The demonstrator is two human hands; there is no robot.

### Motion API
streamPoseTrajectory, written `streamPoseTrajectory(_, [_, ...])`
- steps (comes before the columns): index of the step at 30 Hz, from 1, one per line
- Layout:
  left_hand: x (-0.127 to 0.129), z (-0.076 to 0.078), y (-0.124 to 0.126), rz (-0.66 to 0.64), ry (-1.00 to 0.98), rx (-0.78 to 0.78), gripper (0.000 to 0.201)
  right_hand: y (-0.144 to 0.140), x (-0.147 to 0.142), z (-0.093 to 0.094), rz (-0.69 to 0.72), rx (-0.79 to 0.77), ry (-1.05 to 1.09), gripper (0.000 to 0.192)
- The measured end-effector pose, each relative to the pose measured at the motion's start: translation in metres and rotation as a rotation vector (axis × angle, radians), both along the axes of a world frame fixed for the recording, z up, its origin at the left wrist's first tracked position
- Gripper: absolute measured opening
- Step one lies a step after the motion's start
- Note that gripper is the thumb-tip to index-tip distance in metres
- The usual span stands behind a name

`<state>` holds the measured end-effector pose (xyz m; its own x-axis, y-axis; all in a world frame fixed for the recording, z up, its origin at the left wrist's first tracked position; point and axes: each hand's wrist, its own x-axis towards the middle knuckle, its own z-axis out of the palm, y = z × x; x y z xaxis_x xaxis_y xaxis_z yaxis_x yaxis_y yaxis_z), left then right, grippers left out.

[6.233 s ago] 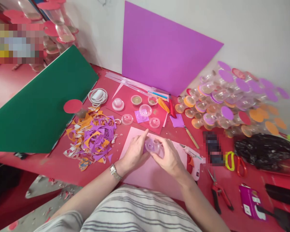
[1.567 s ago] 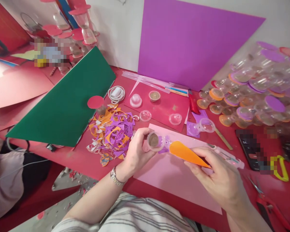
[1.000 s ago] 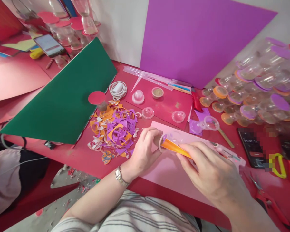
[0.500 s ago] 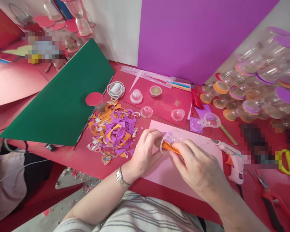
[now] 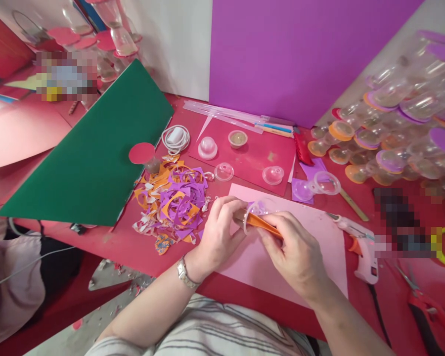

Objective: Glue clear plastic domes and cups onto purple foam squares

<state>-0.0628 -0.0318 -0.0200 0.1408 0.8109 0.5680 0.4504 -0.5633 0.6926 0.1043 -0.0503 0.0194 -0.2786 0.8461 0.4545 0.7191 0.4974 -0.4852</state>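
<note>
Over a pink sheet (image 5: pixel 259 277), both hands meet at a clear plastic cup (image 5: pixel 260 206) lying on its side, its round rim turned towards my left hand. My left hand (image 5: pixel 218 232) is closed around the rim end, where something brownish shows between the fingers. In my right hand (image 5: pixel 294 249), thumb and fingers pinch a thin orange piece (image 5: pixel 265 226) that runs across the cup's rim. Fingers partly hide that piece, so its kind is unclear. Beyond the hands, a clear double-cup piece (image 5: pixel 313 187) rests on purple foam.
Orange and purple scraps (image 5: pixel 181 202) heap at left before a leaning green board (image 5: pixel 89 153). Clear domes (image 5: pixel 207 147) and a sand-filled cup (image 5: pixel 238 139) sit behind. A glue gun (image 5: pixel 365 252), red-handled pliers (image 5: pixel 426 309) and stacked hourglasses (image 5: pixel 389 133) are at right.
My right hand has shifted slightly, and more of the orange piece shows between its fingers and the rim. Both hands keep their hold.
</note>
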Motion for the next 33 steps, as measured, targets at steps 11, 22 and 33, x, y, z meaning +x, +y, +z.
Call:
streamPoseTrajectory(11, [0.000, 0.004, 0.001, -0.009, -0.162, -0.128, 0.038, -0.002, 0.000, -0.001, -0.055, 0.079, 0.068, 0.006])
streamPoseTrajectory(22, [0.002, -0.002, 0.002, -0.059, -0.300, -0.252, 0.041, -0.004, 0.000, -0.001, -0.067, 0.106, 0.121, 0.009])
streamPoseTrajectory(33, [0.005, 0.001, 0.004, -0.076, -0.306, -0.267, 0.041, -0.007, 0.004, -0.008, -0.113, 0.083, 0.180, 0.006])
